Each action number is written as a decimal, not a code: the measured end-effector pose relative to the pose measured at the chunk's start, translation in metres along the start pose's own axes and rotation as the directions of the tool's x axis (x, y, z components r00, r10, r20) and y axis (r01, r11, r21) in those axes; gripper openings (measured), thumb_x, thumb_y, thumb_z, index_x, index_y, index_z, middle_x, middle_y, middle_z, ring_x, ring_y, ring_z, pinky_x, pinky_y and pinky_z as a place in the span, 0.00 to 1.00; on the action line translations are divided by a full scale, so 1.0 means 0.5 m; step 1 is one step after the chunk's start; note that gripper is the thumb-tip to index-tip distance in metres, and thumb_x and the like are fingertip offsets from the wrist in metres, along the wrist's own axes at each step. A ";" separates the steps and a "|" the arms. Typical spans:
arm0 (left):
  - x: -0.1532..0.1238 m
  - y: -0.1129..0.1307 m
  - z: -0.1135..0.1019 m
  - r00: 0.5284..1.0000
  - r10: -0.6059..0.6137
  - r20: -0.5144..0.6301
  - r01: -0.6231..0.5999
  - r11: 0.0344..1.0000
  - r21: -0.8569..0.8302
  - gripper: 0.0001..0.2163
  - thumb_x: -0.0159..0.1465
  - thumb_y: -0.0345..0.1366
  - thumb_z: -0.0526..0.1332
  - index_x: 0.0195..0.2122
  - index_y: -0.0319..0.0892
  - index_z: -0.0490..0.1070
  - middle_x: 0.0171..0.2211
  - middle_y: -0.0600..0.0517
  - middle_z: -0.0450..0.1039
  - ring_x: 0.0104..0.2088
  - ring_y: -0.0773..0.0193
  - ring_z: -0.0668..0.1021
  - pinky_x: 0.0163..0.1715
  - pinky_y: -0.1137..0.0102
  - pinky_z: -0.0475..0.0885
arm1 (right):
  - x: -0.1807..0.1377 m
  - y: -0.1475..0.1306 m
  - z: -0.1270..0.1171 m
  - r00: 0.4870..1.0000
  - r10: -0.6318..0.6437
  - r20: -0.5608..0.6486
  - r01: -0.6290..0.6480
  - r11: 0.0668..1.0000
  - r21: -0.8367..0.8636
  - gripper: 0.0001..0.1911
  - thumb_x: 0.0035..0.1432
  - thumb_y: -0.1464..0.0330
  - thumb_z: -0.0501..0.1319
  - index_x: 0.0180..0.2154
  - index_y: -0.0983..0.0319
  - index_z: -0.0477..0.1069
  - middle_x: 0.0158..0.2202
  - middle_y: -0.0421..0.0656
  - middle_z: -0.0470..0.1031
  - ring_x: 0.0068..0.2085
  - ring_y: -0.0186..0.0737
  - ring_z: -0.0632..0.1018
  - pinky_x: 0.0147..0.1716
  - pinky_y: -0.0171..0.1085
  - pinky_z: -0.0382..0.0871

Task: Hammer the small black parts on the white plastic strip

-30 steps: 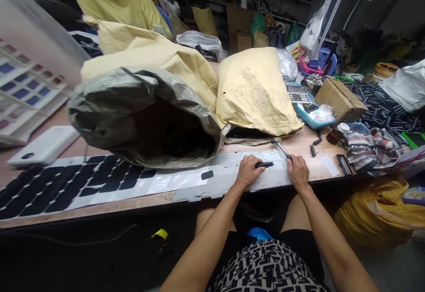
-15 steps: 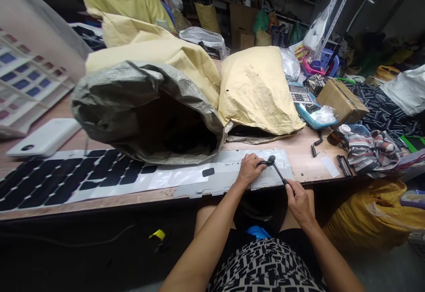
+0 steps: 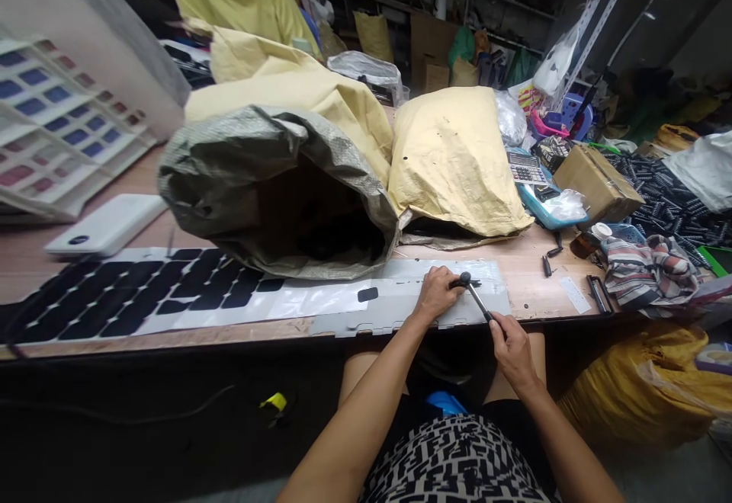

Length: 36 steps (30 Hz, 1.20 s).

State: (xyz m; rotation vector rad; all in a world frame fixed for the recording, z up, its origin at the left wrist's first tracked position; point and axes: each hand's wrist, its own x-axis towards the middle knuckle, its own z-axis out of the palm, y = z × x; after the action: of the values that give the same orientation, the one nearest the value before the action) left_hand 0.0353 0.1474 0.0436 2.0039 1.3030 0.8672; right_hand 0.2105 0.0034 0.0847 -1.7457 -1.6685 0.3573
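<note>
My right hand [image 3: 513, 347] is closed around the dark handle of a small hammer [image 3: 479, 299] with a bright metal shaft and a rounded black head. The head rests on or just over a small black part [image 3: 457, 284], pinched in the fingertips of my left hand [image 3: 438, 293]. Its exact kind is too small to make out, and my fingers and the hammer head cover some of it. Below both hands lies a grey sheet [image 3: 400, 309] along the table's front edge. A single dark rounded pad [image 3: 367, 294] lies on it, left of my left hand.
Rows of dark pads [image 3: 108, 297] cover a white sheet at left. Behind the sheets stand an open-mouthed sack [image 3: 223, 175] and a second yellow sack [image 3: 457, 152]. To the right are a striped cloth [image 3: 646, 270], a cardboard box [image 3: 598, 183] and a pile of black ribbed pieces [image 3: 657, 190].
The view has shifted, so the sacks and sheets sit further right in the picture. Both hands keep their grips, with the hammer head still at the black part.
</note>
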 end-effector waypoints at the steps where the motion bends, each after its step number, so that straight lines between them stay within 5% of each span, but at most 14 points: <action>1: 0.000 0.000 0.000 1.000 -0.001 -0.003 0.001 1.000 -0.003 0.07 0.58 0.35 0.67 0.38 0.48 0.80 0.35 0.51 0.72 0.42 0.57 0.69 0.44 0.63 0.66 | 0.011 0.006 -0.002 1.000 0.001 -0.012 -0.001 1.000 -0.018 0.17 0.67 0.61 0.52 0.48 0.59 0.75 0.41 0.46 0.78 0.43 0.42 0.78 0.47 0.40 0.72; 11: 0.002 -0.003 0.003 1.000 0.021 -0.009 -0.020 1.000 0.019 0.08 0.63 0.38 0.63 0.41 0.46 0.80 0.35 0.50 0.73 0.41 0.57 0.70 0.46 0.62 0.65 | 0.185 0.105 0.005 0.987 -0.024 -0.159 -0.057 0.871 -0.487 0.15 0.64 0.64 0.54 0.47 0.60 0.75 0.39 0.46 0.73 0.41 0.42 0.71 0.40 0.37 0.62; 21: -0.001 0.012 -0.016 1.000 0.019 0.020 -0.021 0.996 0.087 0.14 0.71 0.41 0.51 0.36 0.45 0.75 0.36 0.50 0.72 0.41 0.58 0.69 0.43 0.63 0.63 | 0.186 0.099 0.028 0.981 -0.094 -0.170 -0.037 0.768 -0.640 0.13 0.65 0.65 0.54 0.48 0.60 0.71 0.40 0.46 0.70 0.41 0.43 0.67 0.38 0.38 0.57; 26: -0.070 0.043 -0.015 0.945 0.313 -0.089 -0.308 0.949 0.068 0.16 0.71 0.42 0.47 0.40 0.41 0.72 0.34 0.46 0.73 0.37 0.57 0.70 0.41 0.62 0.64 | 0.188 0.099 0.028 0.982 -0.095 -0.161 -0.033 0.761 -0.648 0.13 0.65 0.66 0.53 0.47 0.61 0.71 0.40 0.47 0.70 0.41 0.43 0.66 0.38 0.38 0.57; 30: -0.189 0.041 0.044 0.844 0.528 0.091 -0.526 0.849 -0.046 0.17 0.71 0.44 0.47 0.42 0.41 0.72 0.30 0.47 0.73 0.31 0.60 0.72 0.35 0.65 0.65 | 0.186 0.099 0.029 0.983 -0.089 -0.159 -0.037 0.755 -0.655 0.13 0.64 0.65 0.54 0.47 0.61 0.71 0.40 0.46 0.69 0.40 0.43 0.66 0.38 0.38 0.57; 32: -0.239 0.025 0.082 0.870 0.421 0.255 -0.417 0.906 -0.072 0.17 0.72 0.44 0.46 0.44 0.42 0.72 0.30 0.49 0.74 0.31 0.62 0.75 0.35 0.68 0.66 | 0.185 0.098 0.029 0.984 -0.087 -0.156 -0.037 0.755 -0.655 0.13 0.64 0.65 0.54 0.47 0.61 0.71 0.40 0.46 0.69 0.40 0.43 0.66 0.38 0.37 0.57; 34: -0.270 0.004 0.116 0.900 0.174 0.400 -0.183 0.983 -0.015 0.18 0.73 0.45 0.45 0.45 0.44 0.72 0.32 0.50 0.76 0.33 0.62 0.78 0.36 0.70 0.67 | 0.185 0.098 0.029 0.984 -0.088 -0.155 -0.036 0.755 -0.655 0.13 0.64 0.65 0.54 0.47 0.61 0.71 0.40 0.46 0.69 0.40 0.43 0.66 0.38 0.37 0.57; 36: -0.281 -0.019 0.143 0.864 -0.092 0.495 0.056 0.995 0.087 0.19 0.72 0.47 0.45 0.42 0.45 0.73 0.34 0.49 0.78 0.37 0.60 0.79 0.37 0.70 0.68 | 0.184 0.098 0.029 0.983 -0.092 -0.160 -0.035 0.756 -0.654 0.13 0.64 0.65 0.54 0.47 0.61 0.70 0.39 0.46 0.69 0.40 0.42 0.66 0.37 0.37 0.56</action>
State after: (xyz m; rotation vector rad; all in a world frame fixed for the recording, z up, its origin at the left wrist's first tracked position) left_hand 0.0425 0.0111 -0.0360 2.0317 1.1054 0.2321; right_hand 0.2518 0.0987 0.0663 -2.1563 -1.8010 -0.4676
